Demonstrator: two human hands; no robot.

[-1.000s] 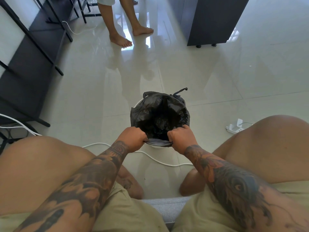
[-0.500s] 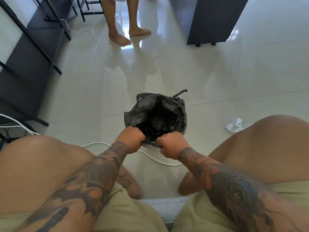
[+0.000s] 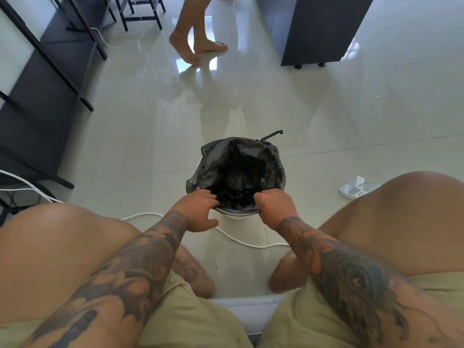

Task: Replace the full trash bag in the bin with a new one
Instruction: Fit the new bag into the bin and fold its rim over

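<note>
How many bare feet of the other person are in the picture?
2. One foot is lifted on its toes, heel raised, on the tiled floor near the top; the other foot rests flat just right of it. None seem hidden.

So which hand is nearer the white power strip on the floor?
Right. The right hand grips the bag's near rim, on the power strip's side; the left hand is at the rim's far side.

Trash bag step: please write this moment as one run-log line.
left hand: open, fingers on near bin rim | right hand: shut on black bag edge | bag: open, lining bin
</note>
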